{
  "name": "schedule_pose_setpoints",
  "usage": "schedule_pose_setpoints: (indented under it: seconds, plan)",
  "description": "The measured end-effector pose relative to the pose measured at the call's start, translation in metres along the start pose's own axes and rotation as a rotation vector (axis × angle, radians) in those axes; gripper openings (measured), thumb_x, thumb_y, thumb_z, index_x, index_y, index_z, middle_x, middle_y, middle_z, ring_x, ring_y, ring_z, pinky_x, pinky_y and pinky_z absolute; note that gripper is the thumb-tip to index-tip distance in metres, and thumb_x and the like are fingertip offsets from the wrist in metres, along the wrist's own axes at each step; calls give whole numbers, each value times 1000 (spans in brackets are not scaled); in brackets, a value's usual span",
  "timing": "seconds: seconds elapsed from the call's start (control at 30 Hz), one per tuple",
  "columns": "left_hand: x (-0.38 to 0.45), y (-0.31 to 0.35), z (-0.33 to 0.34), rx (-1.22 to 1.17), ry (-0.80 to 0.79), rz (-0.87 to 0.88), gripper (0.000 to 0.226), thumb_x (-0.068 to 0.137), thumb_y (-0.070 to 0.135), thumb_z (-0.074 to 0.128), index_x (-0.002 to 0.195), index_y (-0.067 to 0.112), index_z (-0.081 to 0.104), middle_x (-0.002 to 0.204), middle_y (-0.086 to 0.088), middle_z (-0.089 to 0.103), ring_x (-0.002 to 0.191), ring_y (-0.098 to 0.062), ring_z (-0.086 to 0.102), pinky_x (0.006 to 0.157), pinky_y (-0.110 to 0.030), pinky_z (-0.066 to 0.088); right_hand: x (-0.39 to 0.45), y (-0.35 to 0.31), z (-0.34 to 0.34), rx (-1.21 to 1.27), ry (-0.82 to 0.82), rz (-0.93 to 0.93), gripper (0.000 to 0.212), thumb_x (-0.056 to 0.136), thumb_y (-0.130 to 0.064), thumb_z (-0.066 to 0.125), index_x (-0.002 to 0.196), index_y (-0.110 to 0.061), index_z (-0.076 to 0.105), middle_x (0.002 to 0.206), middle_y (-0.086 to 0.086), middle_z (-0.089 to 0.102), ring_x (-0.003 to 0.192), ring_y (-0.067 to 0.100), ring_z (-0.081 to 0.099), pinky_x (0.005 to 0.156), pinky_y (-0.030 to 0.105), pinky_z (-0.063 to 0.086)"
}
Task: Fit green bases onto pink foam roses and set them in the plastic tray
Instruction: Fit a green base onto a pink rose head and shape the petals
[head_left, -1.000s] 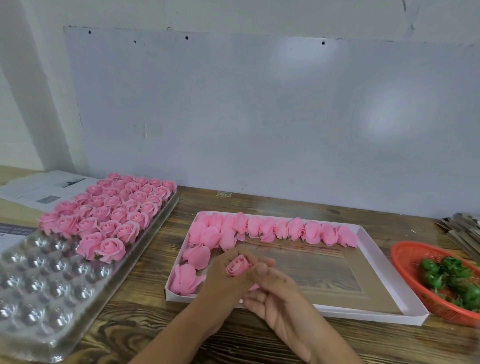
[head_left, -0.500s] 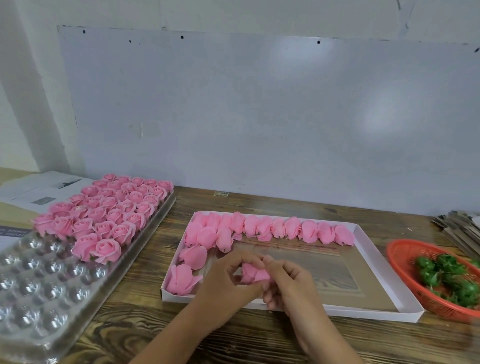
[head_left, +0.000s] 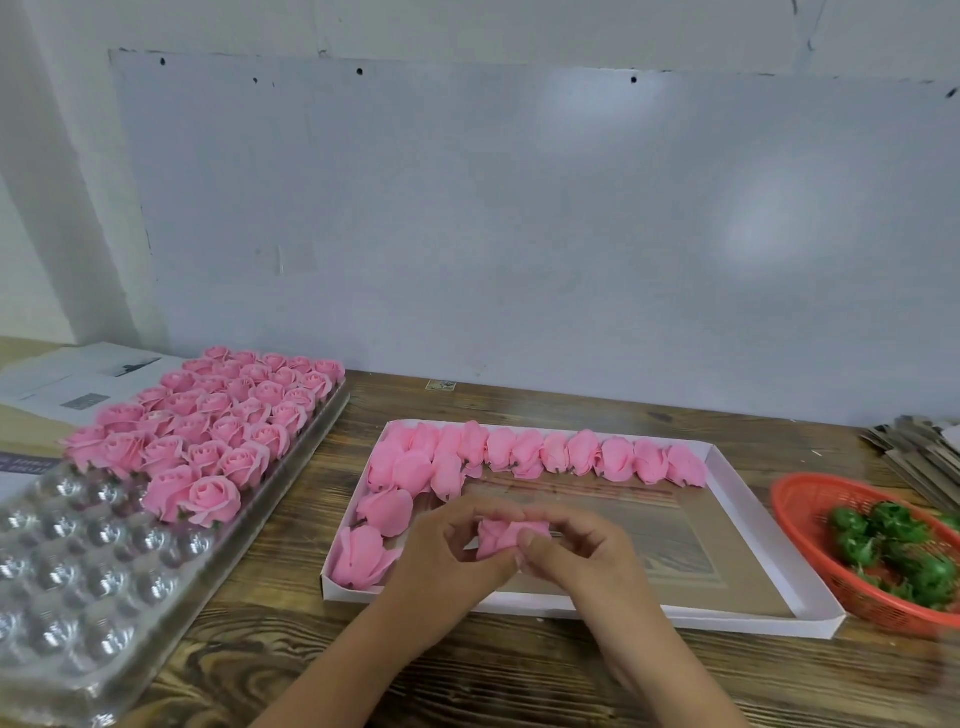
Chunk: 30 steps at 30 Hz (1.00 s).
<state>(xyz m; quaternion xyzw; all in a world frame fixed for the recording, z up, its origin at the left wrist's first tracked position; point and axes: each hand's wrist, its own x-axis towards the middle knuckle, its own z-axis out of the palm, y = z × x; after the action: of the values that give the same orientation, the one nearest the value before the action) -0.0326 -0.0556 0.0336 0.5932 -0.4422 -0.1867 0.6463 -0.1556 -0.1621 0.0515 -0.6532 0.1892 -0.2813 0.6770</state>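
Both hands, left hand (head_left: 457, 556) and right hand (head_left: 576, 558), pinched one pink foam rose (head_left: 506, 535) over the white box (head_left: 727, 613), probably shaping petals before basing.

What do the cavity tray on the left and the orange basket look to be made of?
Cavity tray: thin clear plastic, glossy; bright glints sit on each moulded cup and the wood shows through its edge. Orange basket: looks like rigid moulded plastic, slightly shiny, with a fine open mesh wall; the blur leaves the weave unclear.
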Motion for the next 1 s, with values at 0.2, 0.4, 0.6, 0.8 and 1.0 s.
schedule_pose_setpoints:
  seconds: [0.2,0.4,0.6,0.8,1.0]
  plan:
    - [-2,0,0,37,-63,55,47,83,-3,76,107,38,73,113,9,71,111,-13,67,88,-19,54,3,2,-6,46,-12,80,16,86,-6,70,99,-11,77,100,22,72,86,24,68,79,31,58]
    - [-3,-3,0,68,-52,36,47,83,4,77,109,44,70,115,14,68,110,-11,67,82,-19,56,4,5,-7,63,-9,106,15,85,-5,70,95,-13,77,96,15,73,82,17,69,71,25,55]
    - [-1,-6,1,99,-22,83,39,83,3,77,103,37,74,111,7,71,111,-17,67,85,-21,56,3,5,-6,63,-28,95,13,87,-8,69,99,-11,75,97,15,74,82,15,69,70,22,54]
    - [0,-6,0,46,24,9,32,83,6,79,97,35,75,106,7,75,103,-10,70,84,-18,53,3,3,-5,24,-11,41,22,87,-7,70,102,-22,77,99,4,75,78,11,68,65,22,55]
    - [1,0,-1,-31,22,-18,25,79,18,83,98,33,76,103,7,77,101,-10,71,83,-17,54,2,3,-4,-45,-13,-15,23,88,-8,68,99,-26,78,85,13,72,70,15,59,63,23,55]
